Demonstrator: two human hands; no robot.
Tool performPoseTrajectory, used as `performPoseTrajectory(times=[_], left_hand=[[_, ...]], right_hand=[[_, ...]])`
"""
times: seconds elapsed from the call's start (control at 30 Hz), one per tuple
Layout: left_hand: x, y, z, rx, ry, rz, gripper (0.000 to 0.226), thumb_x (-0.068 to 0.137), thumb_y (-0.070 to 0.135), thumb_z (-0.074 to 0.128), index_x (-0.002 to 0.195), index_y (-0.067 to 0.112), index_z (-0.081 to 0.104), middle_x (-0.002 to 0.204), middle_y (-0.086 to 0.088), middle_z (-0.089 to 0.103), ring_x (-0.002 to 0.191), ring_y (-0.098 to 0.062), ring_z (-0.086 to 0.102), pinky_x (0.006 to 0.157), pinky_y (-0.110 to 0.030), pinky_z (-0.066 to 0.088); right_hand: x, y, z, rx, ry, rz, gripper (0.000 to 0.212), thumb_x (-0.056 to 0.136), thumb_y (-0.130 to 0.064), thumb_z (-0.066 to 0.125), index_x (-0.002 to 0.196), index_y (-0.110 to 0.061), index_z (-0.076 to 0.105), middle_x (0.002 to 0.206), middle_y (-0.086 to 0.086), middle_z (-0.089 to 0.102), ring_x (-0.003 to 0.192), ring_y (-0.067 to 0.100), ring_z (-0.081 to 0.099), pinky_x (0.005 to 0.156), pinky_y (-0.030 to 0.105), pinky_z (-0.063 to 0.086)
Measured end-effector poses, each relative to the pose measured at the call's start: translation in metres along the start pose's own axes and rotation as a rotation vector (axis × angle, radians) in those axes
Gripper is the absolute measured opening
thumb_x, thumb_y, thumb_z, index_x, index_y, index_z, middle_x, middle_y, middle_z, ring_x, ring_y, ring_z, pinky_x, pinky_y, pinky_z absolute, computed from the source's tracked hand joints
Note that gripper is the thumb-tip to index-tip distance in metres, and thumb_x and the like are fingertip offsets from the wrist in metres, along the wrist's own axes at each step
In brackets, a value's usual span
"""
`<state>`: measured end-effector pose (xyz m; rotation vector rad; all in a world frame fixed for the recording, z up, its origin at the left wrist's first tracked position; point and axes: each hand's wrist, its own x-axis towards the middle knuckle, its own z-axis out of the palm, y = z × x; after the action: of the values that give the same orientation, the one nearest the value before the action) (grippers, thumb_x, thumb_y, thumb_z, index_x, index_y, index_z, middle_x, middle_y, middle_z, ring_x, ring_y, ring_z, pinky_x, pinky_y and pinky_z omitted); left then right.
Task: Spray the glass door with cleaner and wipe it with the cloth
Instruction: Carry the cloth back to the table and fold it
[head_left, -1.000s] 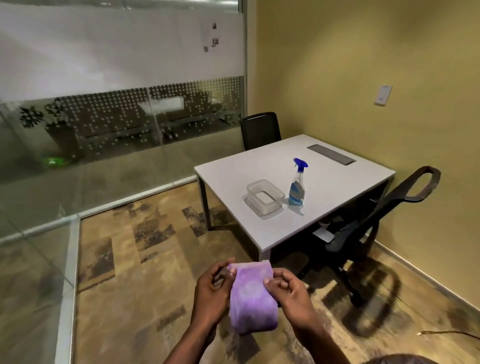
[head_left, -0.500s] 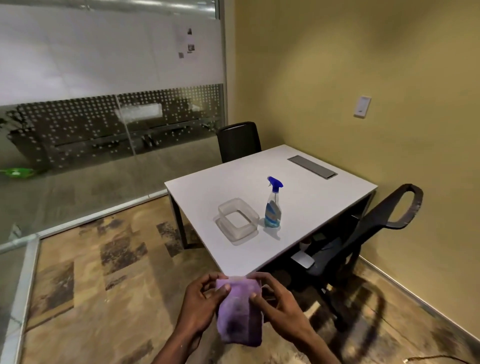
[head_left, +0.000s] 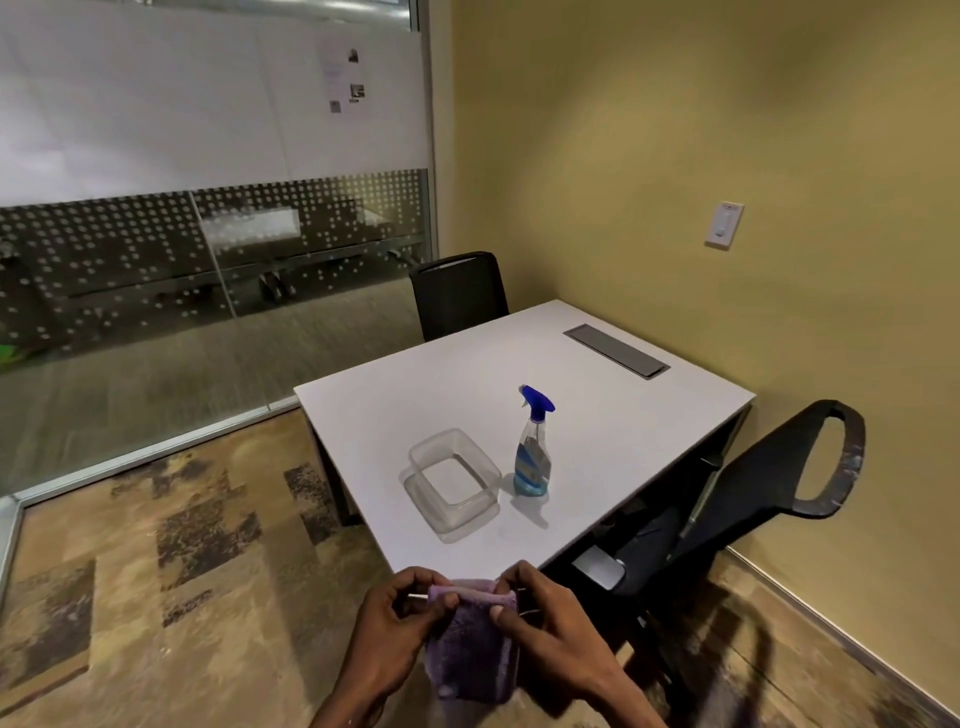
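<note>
White table (head_left: 395, 395) in the corner by the frosted glass wall (head_left: 208, 249): spray bottle (head_left: 532, 447) upright, just beside a clear tub (head_left: 453, 480). Low in front of the table, left hand (head_left: 389, 639) and right hand (head_left: 550, 629) each have a closed grip on the folded purple cloth (head_left: 472, 660), pinching its top edge

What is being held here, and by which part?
The purple cloth, pinched at its top corners: left hand on one, right hand on the other.

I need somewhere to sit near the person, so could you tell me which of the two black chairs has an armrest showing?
The chair at the table's right side: its looped armrest shows. The far chair shows only its backrest.
</note>
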<state>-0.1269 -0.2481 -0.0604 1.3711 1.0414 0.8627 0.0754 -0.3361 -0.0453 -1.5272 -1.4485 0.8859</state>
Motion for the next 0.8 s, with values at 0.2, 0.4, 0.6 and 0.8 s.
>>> performPoseTrajectory(times=[0.2, 0.4, 0.6, 0.8], left_hand=[[0.077, 0.010, 0.005, 0.093, 0.006, 0.039, 0.014, 0.083, 0.005, 0.085, 0.080, 0.016, 0.078, 0.078, -0.009, 0.080, 0.070, -0.015, 0.075, 0.060, -0.024, 0.057], [0.151, 0.019, 0.002, 0.182, 0.049, 0.138, 0.012, 0.087, 0.015, 0.083, 0.082, 0.023, 0.076, 0.080, 0.001, 0.078, 0.066, -0.013, 0.072, 0.060, -0.030, 0.058], [0.200, 0.012, 0.005, -0.169, -0.039, -0.112, 0.026, 0.086, 0.048, 0.075, 0.099, 0.026, 0.076, 0.103, -0.004, 0.077, 0.084, -0.011, 0.074, 0.060, -0.026, 0.056], [0.226, -0.012, 0.006, -0.238, -0.230, -0.228, 0.055, 0.073, 0.057, 0.089, 0.117, 0.027, 0.074, 0.112, -0.008, 0.079, 0.092, -0.017, 0.075, 0.071, -0.029, 0.058]], right_hand=[[0.066, 0.009, -0.021, -0.149, 0.084, -0.003, 0.011, 0.094, -0.032, 0.065, 0.093, -0.023, 0.059, 0.083, -0.021, 0.070, 0.074, 0.000, 0.065, 0.065, 0.016, 0.049], [0.141, 0.018, -0.032, -0.159, 0.117, -0.018, 0.010, 0.097, -0.028, 0.064, 0.094, -0.029, 0.055, 0.073, -0.011, 0.063, 0.059, 0.004, 0.050, 0.058, 0.019, 0.038], [0.198, 0.023, -0.034, 0.182, 0.084, 0.092, 0.012, 0.105, -0.029, 0.057, 0.093, -0.029, 0.053, 0.089, -0.005, 0.060, 0.075, 0.010, 0.058, 0.067, 0.028, 0.049], [0.237, 0.034, -0.055, 0.368, -0.011, 0.168, 0.015, 0.096, -0.037, 0.063, 0.092, -0.026, 0.055, 0.086, -0.008, 0.059, 0.077, 0.011, 0.056, 0.065, 0.031, 0.049]])
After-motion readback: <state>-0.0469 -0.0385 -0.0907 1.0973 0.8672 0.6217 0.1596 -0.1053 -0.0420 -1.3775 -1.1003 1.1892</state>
